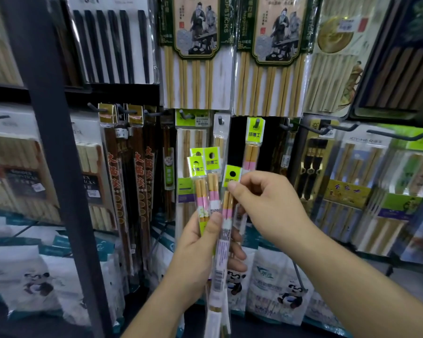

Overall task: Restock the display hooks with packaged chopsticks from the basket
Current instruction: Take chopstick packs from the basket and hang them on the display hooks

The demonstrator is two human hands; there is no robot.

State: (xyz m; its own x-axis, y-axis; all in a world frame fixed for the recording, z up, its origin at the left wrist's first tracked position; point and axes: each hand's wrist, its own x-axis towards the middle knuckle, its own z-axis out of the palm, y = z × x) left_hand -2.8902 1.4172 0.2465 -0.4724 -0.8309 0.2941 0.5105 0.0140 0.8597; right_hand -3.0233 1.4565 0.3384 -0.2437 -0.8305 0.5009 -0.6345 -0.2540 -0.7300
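Observation:
My left hand grips a bunch of narrow chopstick packs with lime-green header cards and pink bands, held upright in front of the display. My right hand pinches the green header of one pack at the right of the bunch. Just above, one matching pack hangs on a display hook. A neighbouring hook to the left carries a slim clear pack. No basket is in view.
Dark red chopstick packs hang to the left, large bamboo sets above, boxed sets to the right. A dark metal post stands at the left. Panda-printed bags fill the shelf below.

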